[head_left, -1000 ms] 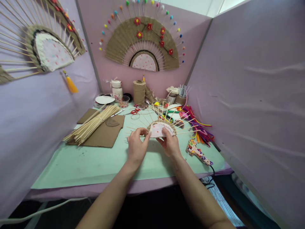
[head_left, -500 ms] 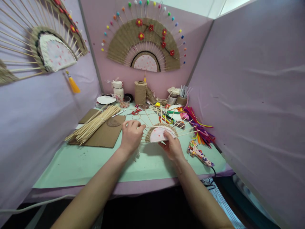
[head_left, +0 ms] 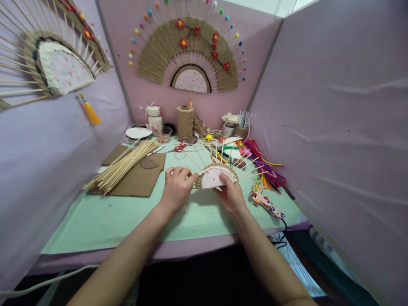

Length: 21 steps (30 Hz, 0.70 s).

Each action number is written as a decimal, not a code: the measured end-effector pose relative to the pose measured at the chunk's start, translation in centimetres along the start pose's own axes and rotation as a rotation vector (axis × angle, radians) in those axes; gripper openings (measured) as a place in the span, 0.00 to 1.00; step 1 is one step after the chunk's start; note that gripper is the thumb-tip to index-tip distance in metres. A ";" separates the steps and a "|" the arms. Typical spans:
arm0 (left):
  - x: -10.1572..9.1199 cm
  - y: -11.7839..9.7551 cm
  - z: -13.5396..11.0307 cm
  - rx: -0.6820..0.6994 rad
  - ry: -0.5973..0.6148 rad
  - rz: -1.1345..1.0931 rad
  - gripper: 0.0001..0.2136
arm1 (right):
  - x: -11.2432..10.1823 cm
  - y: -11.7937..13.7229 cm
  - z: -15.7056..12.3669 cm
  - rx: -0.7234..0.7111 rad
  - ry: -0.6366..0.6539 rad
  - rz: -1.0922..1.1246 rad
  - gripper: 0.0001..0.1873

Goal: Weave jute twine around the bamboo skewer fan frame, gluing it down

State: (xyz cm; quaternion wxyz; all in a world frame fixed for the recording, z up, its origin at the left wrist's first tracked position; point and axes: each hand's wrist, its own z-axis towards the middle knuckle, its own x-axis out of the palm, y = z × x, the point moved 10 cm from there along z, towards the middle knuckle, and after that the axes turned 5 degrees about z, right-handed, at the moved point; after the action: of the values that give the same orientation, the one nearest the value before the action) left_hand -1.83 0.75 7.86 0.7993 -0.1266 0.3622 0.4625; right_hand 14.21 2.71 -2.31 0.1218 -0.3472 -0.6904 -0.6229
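Note:
A small half-round fan (head_left: 211,179) has a white, pink-spotted centre, a woven twine rim and thin wooden sticks fanning outward. My right hand (head_left: 233,195) grips its lower right side, thumb on the white face and fingers underneath. At the fan's left edge, my left hand (head_left: 179,187) is closed in a pinch by the rim and the left sticks. What lies between those fingertips is too small to make out. The fan is held above the green tabletop (head_left: 127,225), tilted toward me.
Left are a bundle of sticks (head_left: 127,163) and cardboard (head_left: 153,182). A glue gun (head_left: 266,202) lies right, near pipe cleaners (head_left: 267,170). Behind stand a twine spool (head_left: 185,122), red scissors (head_left: 178,148) and a white bottle (head_left: 154,119). A large fan (head_left: 188,51) hangs on the back wall.
My left hand has moved slightly right, and its fingertips are now closer against the fan's left rim. The right hand keeps its hold. The whole view has shifted a little.

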 end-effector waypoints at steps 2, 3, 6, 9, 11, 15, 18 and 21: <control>0.1 -0.2 -0.2 -0.008 -0.001 -0.028 0.11 | 0.0 0.0 0.0 -0.003 -0.001 -0.001 0.14; 0.1 -0.3 -0.2 -0.014 0.000 -0.044 0.11 | 0.0 0.0 0.1 -0.003 -0.002 0.000 0.14; 0.5 -0.5 -0.5 -0.036 0.027 -0.107 0.10 | -0.1 0.0 0.1 -0.002 -0.012 0.002 0.14; 1.2 -0.5 -0.8 -0.088 0.086 -0.197 0.11 | -0.2 0.1 0.1 -0.012 -0.019 0.006 0.14; 1.6 -0.2 -1.0 -0.157 0.111 -0.270 0.11 | -0.3 0.1 0.1 -0.019 -0.022 0.004 0.13; 2.2 0.8 -1.4 -0.323 0.126 -0.419 0.10 | -0.4 -0.1 0.3 -0.022 -0.022 0.007 0.13; 2.5 1.1 -1.6 -0.377 0.132 -0.473 0.10 | -0.4 -0.1 0.3 -0.026 -0.021 0.020 0.14; 2.6 1.1 -1.8 -0.377 0.141 -0.472 0.11 | -0.4 -0.1 0.2 -0.025 -0.027 0.020 0.14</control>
State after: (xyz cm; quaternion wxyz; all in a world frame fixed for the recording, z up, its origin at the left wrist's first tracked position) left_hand -2.73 2.10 4.92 0.8200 -0.3852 0.2850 0.3131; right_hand 14.52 2.78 -2.65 0.1145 -0.3639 -0.6806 -0.6255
